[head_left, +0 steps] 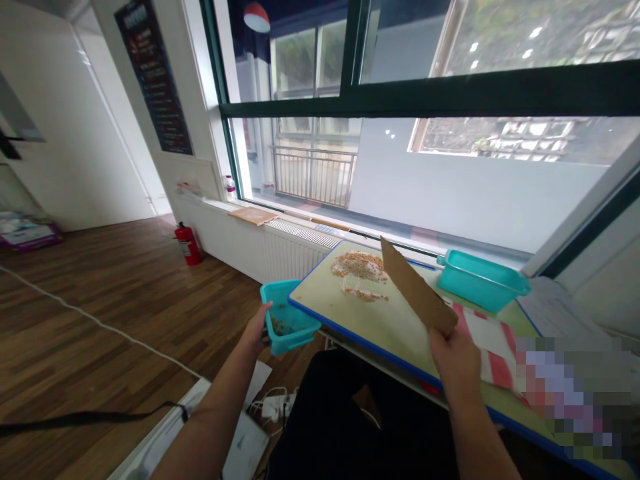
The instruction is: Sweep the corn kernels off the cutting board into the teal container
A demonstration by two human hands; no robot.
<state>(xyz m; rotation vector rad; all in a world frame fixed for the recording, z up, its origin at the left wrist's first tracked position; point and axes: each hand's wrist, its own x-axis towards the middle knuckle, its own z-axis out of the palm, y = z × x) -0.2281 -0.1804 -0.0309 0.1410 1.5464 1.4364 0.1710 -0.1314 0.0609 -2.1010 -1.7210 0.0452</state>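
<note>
My left hand (258,327) grips a small teal bin (287,325) and holds it just below the left edge of the table (380,320); some brown grains lie inside the bin. My right hand (453,357) is closed on the near end of a brown cardboard sheet (414,288), which stands on edge across the tabletop. Beyond the cardboard's far end lies a pile of brown and pale grains (361,273).
A second teal bin (480,279) stands at the table's far right, beside a red-and-white striped cloth (493,340). A radiator (290,250) and a window run behind the table. A red fire extinguisher (187,243) stands on the wooden floor; cables and papers lie near my legs.
</note>
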